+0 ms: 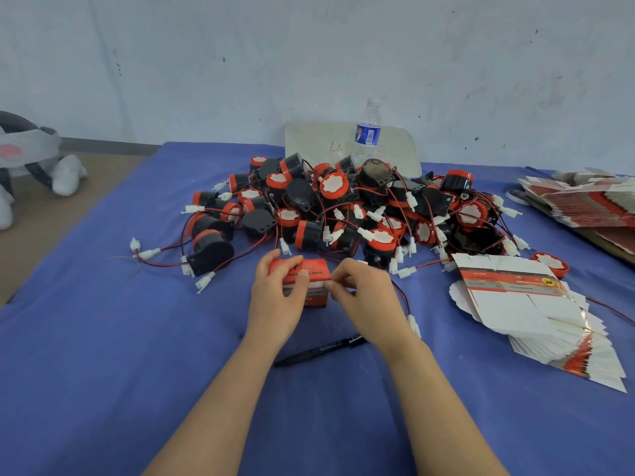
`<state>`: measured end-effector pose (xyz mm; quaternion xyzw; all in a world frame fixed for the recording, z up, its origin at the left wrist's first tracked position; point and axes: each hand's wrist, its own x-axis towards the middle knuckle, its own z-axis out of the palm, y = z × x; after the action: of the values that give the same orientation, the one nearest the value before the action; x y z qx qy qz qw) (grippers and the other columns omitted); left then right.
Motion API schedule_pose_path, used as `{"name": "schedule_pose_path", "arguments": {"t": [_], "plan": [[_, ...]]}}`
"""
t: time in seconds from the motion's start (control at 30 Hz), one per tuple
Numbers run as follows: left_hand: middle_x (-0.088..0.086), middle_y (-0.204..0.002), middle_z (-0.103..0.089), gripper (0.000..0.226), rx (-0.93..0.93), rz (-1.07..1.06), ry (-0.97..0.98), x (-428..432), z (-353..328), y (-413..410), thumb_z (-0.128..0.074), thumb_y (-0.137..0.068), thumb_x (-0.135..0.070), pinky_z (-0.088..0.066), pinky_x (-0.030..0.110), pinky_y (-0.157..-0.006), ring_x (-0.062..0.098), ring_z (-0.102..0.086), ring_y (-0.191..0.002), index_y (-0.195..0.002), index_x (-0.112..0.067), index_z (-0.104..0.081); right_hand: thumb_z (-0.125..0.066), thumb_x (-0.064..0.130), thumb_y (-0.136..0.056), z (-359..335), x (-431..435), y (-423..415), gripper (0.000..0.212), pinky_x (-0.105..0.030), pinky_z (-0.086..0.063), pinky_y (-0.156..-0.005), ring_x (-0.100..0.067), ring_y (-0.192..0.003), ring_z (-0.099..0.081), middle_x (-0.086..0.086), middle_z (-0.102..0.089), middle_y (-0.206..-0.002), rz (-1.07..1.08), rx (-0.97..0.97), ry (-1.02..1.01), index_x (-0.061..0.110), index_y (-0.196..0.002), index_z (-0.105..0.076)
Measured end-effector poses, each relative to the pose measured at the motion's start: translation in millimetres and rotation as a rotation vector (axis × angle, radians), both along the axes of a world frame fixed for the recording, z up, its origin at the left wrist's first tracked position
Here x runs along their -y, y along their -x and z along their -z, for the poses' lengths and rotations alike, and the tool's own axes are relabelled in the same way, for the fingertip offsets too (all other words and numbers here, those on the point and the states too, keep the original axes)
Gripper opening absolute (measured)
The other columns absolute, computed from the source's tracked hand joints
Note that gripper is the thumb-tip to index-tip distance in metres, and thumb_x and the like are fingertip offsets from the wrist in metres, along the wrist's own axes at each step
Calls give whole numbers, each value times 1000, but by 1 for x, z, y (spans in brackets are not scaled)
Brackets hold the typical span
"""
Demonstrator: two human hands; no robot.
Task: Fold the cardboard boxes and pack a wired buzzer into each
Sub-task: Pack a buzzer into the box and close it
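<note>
cardboard box [314,271], red with a pale band, is held low at the blue bench [103,338], just in front of the heap of wired buzzers [343,207]. left grip [278,297] curls round its left end, thumb across the front. right grip [360,293] pinches the box's right edge, fingertips pressed together. print on the box is too blurred to read. a red "4" marks the white board [316,139] behind the water bottle [367,132]. the box's long axis runs left to right.

Hidden and cropped
The left hand [275,297] covers much of the red box [314,269]; flat-box stack [584,204] runs off right edge.
</note>
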<state>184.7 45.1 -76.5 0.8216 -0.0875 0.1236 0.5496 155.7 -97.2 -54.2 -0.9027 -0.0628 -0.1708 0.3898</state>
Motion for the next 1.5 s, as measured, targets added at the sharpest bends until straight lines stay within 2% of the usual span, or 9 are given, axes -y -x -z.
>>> {"name": "schedule_pose_path", "arguments": {"t": [0.07,0.17,0.33,0.53,0.77,0.97,1.1,1.2,1.5], "plan": [[-2,-147,-29,30,8,-12,-13,0,0,0,-51,-97,-23,-39,31,-103,8,-33,-128,-126,-21,-58,-61,14,-93,0,0,0,6,-32,-52,-80,-21,-87,-64,-2,-63,-86,-14,-14,-30,12,-97,-58],[-2,-148,-30,30,22,-23,-25,1,0,0,-51,-97,-22,-36,24,-99,8,-32,-128,-126,-21,-59,-61,14,-93,-1,0,1,22,-31,-53,-77,-18,-81,-66,8,-60,-77,-35,-5,-58,17,-113,-54],[-2,-149,-30,31,27,-25,-56,0,0,-1,-51,-97,-23,-33,20,-97,10,-31,-132,-127,-21,-58,-61,13,-93,3,-2,-1,9,-35,-54,-76,-17,-79,-63,2,-65,-85,-19,113,63,13,-100,-66],[-1,-150,-29,32,18,-41,-60,-4,0,-3,-50,-97,-25,-31,21,-100,12,-29,-136,-128,-20,-58,-57,11,-94,12,-14,-3,9,-48,-50,-69,-29,-78,-58,-10,-63,-82,30,234,138,5,-91,-63],[1,-150,-30,32,25,-61,-59,-4,0,-3,-51,-97,-25,-30,20,-99,13,-30,-136,-128,-19,-59,-54,10,-96,13,-20,-1,13,-49,-49,-65,-30,-69,-53,-10,-60,-79,55,264,140,1,-89,-59],[0,-150,-29,32,10,-58,-62,-4,0,-4,-51,-97,-25,-31,23,-102,14,-29,-137,-128,-19,-58,-57,14,-95,11,-13,-6,11,-48,-50,-71,-31,-79,-59,-11,-63,-83,-3,198,126,4,-91,-58],[1,-150,-30,32,6,-57,-63,-4,-1,-3,-51,-97,-25,-33,29,-106,15,-29,-137,-128,-19,-58,-57,15,-95,12,-15,-5,15,-49,-49,-66,-30,-72,-55,-11,-60,-76,4,240,148,4,-86,-57],[1,-150,-30,32,11,-62,-65,-4,-1,-2,-51,-97,-25,-32,26,-105,14,-29,-137,-128,-19,-59,-57,13,-95,13,-18,-4,16,-50,-48,-63,-31,-67,-53,-11,-59,-74,32,272,159,2,-84,-56],[1,-150,-31,32,16,-68,-54,-4,-2,-3,-51,-97,-25,-34,31,-108,15,-29,-137,-128,-19,-59,-57,14,-96,10,-19,-3,18,-49,-47,-62,-31,-65,-54,-12,-60,-72,52,277,176,1,-85,-58]]}}
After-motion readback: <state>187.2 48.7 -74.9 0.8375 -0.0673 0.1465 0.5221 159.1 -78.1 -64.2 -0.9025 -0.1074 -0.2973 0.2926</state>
